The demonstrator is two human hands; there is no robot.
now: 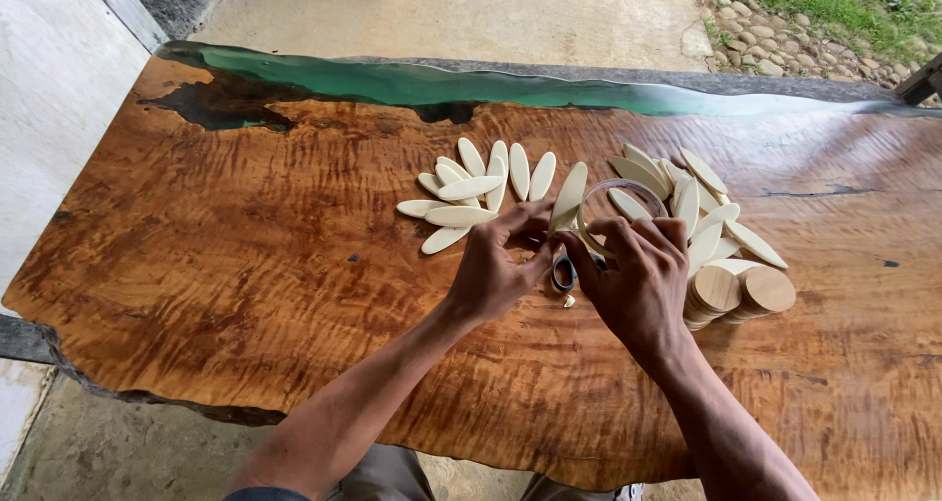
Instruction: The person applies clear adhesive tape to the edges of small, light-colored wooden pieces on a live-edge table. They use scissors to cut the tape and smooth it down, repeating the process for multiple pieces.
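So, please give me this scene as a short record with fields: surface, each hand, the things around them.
surface: wooden slab table with a green resin strip along the far edge
left hand: pinches a pale oval wooden piece
right hand: grips a clear tape ring
between hands: scissors, partly hidden
left pile: pale oval pieces, fanned out
right pile: more oval pieces
near right hand: two stacks of round wooden discs

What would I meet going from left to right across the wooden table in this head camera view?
Fan of pale oval wooden pieces → left hand → single pale oval piece held upright → clear tape roll → right hand → stacks of round wooden discs.
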